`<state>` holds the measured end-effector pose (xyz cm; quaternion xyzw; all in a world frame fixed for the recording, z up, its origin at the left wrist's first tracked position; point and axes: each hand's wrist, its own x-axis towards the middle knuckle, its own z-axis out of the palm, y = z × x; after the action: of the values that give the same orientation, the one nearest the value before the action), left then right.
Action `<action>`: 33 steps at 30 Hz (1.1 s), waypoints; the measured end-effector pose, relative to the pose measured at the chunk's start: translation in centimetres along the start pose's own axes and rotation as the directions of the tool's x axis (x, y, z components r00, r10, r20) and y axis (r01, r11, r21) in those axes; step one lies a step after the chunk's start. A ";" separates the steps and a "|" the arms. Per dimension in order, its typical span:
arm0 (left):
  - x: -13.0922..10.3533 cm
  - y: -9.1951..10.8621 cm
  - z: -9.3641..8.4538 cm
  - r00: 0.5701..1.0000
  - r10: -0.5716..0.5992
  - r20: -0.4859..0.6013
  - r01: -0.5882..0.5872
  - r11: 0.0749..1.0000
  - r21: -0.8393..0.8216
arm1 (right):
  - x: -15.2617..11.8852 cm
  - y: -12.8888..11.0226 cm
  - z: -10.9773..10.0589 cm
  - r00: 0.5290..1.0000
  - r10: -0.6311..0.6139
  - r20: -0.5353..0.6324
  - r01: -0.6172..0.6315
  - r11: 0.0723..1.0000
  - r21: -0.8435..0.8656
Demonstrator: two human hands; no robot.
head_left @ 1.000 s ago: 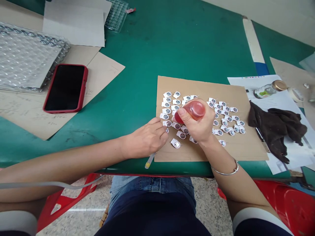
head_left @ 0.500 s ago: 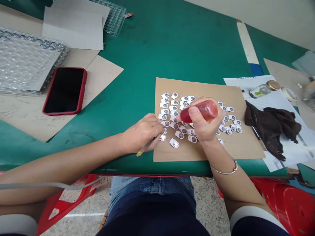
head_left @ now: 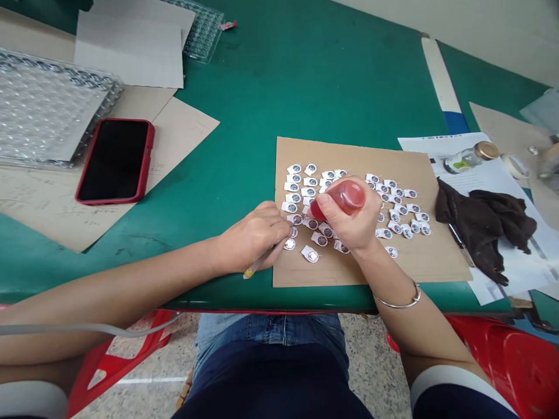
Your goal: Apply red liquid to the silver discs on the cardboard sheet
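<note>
My right hand (head_left: 361, 226) is wrapped round a red squeeze bottle (head_left: 348, 196), tilted with its narrow end down to the left over the cardboard sheet (head_left: 345, 272). My hand and the bottle hide the tip. Several rows of small white tags with dark round discs (head_left: 311, 255) lie on the cardboard, some behind my right hand. At the cardboard's left edge rests my left hand (head_left: 255, 234), fingers closed on a thin stick with a yellowish end (head_left: 255, 266). Its other end is hidden near the leftmost tags.
A red-cased phone (head_left: 116, 162) lies on brown paper at the left, beside bubbled clear plastic trays (head_left: 39, 113). To the right are a dark cloth (head_left: 484, 218), a pen (head_left: 458, 240), a glass jar (head_left: 469, 158) and printed sheets. The green table's (head_left: 218, 294) front edge is close to me.
My right hand has shifted left with the red bottle, which now stands more steeply and shows more of its base. My left hand has hardly moved.
</note>
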<state>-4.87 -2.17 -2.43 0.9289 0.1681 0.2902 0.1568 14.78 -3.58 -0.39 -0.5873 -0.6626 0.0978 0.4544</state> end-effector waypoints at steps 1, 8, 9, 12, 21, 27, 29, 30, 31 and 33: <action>0.0 0.0 0.0 1.000 0.001 -0.001 -0.001 1.000 0.000 | 0.0 0.0 0.0 1.000 -0.001 -0.003 0.001 1.000 -0.002; 0.1 0.1 -0.1 1.000 0.001 -0.001 -0.001 1.000 0.012 | 0.0 0.2 0.2 1.000 -0.011 0.000 0.011 1.000 0.025; 0.1 0.1 -0.1 1.000 0.002 -0.003 -0.002 1.000 0.014 | 0.0 0.2 0.2 1.000 -0.014 -0.003 0.014 1.000 0.028; 0.1 0.0 0.0 1.000 0.002 -0.009 -0.002 1.000 0.014 | -0.1 0.2 0.2 1.000 -0.015 -0.003 0.015 1.000 0.024; 0.0 0.0 0.1 1.000 -0.006 -0.014 0.006 1.000 0.000 | -0.2 0.1 0.2 0.999 -0.042 0.002 0.042 0.999 0.021; -0.1 -0.1 0.2 0.999 -0.009 -0.031 0.008 1.000 -0.012 | -0.2 0.0 0.1 0.998 -0.060 0.011 0.060 0.998 0.023; -0.1 -0.1 0.2 1.000 -0.014 -0.028 0.014 1.000 -0.024 | -0.2 0.0 0.1 0.998 -0.062 0.012 0.062 0.998 0.031; -0.1 -0.1 0.2 0.999 -0.015 -0.031 0.014 0.999 -0.030 | -0.2 0.0 0.1 0.998 -0.062 0.012 0.062 0.997 0.035; -0.1 -0.1 0.2 0.999 -0.016 -0.033 0.015 0.999 -0.035 | -0.2 0.0 0.1 0.998 -0.063 0.012 0.063 0.997 0.039; 0.0 -0.1 0.2 0.999 -0.020 -0.038 0.019 0.999 -0.039 | -0.2 -0.1 0.1 0.998 -0.063 0.018 0.062 0.997 0.040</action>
<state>-4.79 -2.10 -2.68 0.9183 0.1745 0.3096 0.1745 14.68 -3.74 -0.48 -0.5563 -0.6827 0.1022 0.4626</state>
